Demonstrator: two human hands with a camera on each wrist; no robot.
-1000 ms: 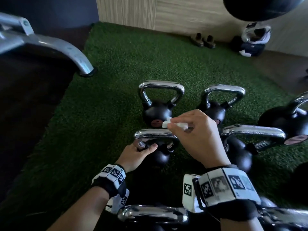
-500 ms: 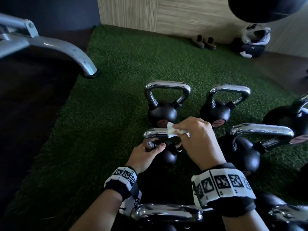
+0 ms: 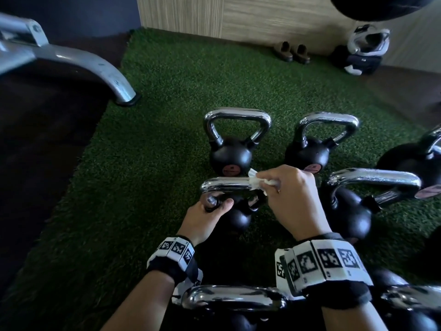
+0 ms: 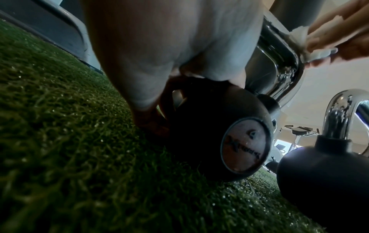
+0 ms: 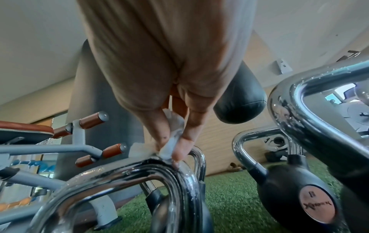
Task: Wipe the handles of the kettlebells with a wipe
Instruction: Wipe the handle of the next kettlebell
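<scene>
The kettlebell [image 3: 235,211] stands on the green turf [image 3: 148,163] among other kettlebells. The left hand [image 3: 205,218] grips the left leg of its chrome handle [image 3: 224,183], fingers [image 3: 212,200] curled round the bar. The right hand [image 3: 293,199] pinches a white wipe [image 3: 256,179] between thumb and fingers and presses it on the handle's top bar, near the right bend. A grey bench leg [image 3: 95,68] rests at the turf's left edge.

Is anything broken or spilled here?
Nothing looks broken. The only odd thing: tiny water droplets speckle the chrome handle where the right hand rubs the wipe, probably just wetness from cleaning.
</scene>
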